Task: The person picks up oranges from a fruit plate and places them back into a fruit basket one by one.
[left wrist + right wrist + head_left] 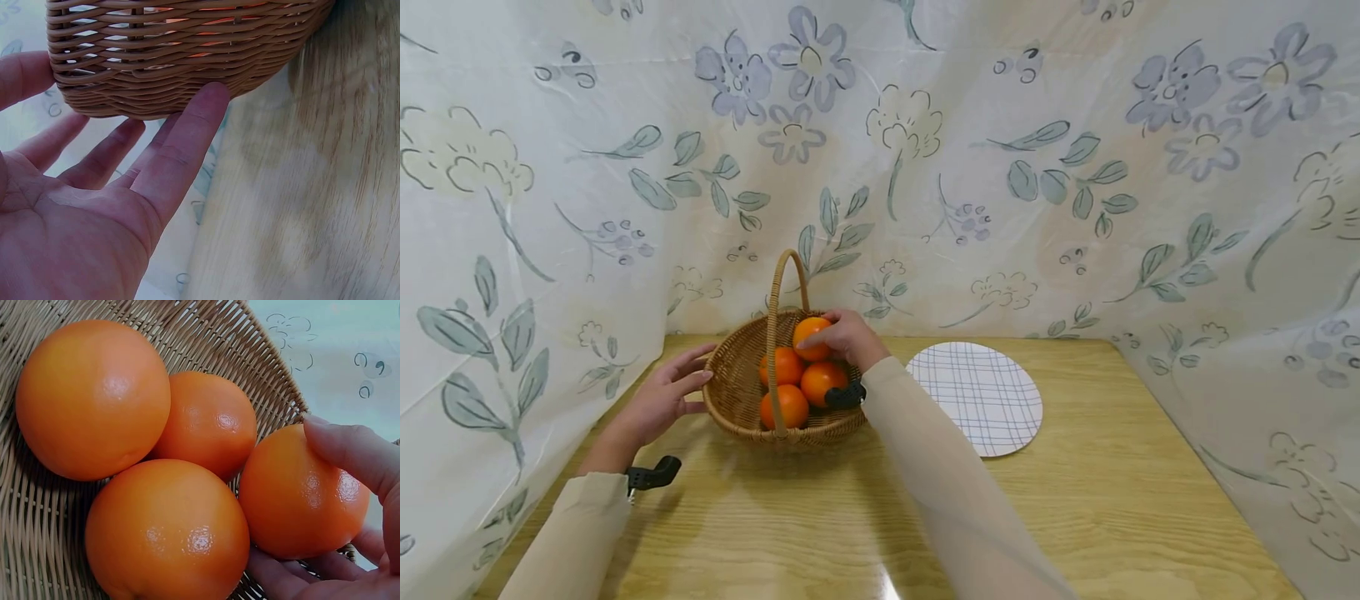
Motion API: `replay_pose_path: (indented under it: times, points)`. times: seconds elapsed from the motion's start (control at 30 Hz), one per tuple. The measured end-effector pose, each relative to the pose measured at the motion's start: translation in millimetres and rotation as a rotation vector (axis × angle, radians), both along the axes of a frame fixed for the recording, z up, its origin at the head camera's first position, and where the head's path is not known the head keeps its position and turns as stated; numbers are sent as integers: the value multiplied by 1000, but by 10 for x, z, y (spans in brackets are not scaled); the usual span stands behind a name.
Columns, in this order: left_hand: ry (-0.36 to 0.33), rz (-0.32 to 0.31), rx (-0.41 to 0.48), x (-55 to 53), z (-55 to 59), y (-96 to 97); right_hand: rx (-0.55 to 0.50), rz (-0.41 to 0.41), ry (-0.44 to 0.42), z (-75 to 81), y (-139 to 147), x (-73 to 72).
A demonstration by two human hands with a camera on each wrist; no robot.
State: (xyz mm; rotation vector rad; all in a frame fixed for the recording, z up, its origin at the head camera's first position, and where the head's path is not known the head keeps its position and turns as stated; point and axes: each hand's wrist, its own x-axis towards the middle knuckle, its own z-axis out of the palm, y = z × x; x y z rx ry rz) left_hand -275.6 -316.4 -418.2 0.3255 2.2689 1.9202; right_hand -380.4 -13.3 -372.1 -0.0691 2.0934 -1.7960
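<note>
My right hand (852, 337) reaches into a woven wicker basket (730, 379) and grips an orange (813, 337) at its far right side. The right wrist view shows the thumb over the top of this orange (303, 494) and the other fingers beneath it. Three more oranges (165, 531) lie in the basket, bunched against one another. My left hand (658, 400) is at the basket's left side. In the left wrist view its extended fingers (187, 137) touch the outside of the wicker wall (175, 75), with the palm away from it.
A round white placemat with a blue check pattern (977, 400) lies on the wooden table (1120, 467) to the right of the basket. The basket's tall handle (772, 333) arches over its middle. Floral cloth (925, 183) hangs behind and along both sides of the table.
</note>
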Motion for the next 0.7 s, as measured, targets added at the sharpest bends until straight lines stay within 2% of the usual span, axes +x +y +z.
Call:
replay_pose_path:
  times: [0.23,0.37,0.7]
  points:
    - [1,0,-5,-18,-13,0,48,-21,41,-24,7,3]
    - [1,0,-6,-10,4,12,94,-33,35,-13,28,6]
    - [-2,7,-20,47,59,50,125,45,6,93,159,111]
